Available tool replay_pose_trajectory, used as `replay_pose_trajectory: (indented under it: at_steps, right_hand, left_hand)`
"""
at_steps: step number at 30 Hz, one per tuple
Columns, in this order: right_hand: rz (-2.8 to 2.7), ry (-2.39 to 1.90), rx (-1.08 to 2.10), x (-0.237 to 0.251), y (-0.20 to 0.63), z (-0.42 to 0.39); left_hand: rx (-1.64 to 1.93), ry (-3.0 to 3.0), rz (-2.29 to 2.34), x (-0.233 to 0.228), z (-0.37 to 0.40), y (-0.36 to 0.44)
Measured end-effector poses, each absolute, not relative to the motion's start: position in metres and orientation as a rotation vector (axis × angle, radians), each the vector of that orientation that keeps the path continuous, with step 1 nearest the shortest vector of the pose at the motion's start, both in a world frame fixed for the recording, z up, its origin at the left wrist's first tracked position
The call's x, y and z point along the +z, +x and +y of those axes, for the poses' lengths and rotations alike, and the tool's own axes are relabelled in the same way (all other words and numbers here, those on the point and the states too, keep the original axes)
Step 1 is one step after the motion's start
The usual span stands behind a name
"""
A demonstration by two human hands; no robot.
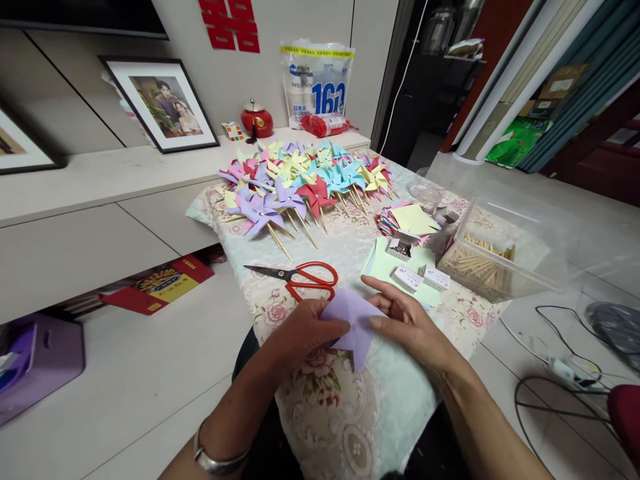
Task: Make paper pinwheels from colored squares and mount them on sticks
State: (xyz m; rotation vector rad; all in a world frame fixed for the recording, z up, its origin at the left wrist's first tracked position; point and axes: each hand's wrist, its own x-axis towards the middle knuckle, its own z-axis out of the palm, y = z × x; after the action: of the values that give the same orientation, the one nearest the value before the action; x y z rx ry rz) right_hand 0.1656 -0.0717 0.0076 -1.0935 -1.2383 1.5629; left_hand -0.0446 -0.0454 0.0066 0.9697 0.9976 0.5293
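Both hands pinch the purple paper low on the table: the left hand clamps its nine o'clock edge, the right hand presses fingers flat at three o'clock, scissors at twelve.

Purple paper partly hidden by hands; box labels unreadable.

Red-handled scissors, finished pinwheels, clear tub of probably wooden sticks.
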Motion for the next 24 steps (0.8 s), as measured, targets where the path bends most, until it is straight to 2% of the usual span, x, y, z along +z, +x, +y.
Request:
replay_pose_trajectory:
  at_steps: [5,12,24]
  right_hand:
    - [-1.292,-1.179,1.682,0.013,0.158,-0.071]
    - [-1.348,-1.204,1.575,0.008,0.162,-0.064]
    - [-1.245,-1.184,1.663,0.002,0.153,-0.057]
  left_hand:
    - [0.434,1.081,0.961,0.003,-0.041,-0.049]
    - [0.416,1.123,0.918,0.0,-0.037,-0.05]
    - [0.446,1.079,0.879,0.004,-0.036,-0.05]
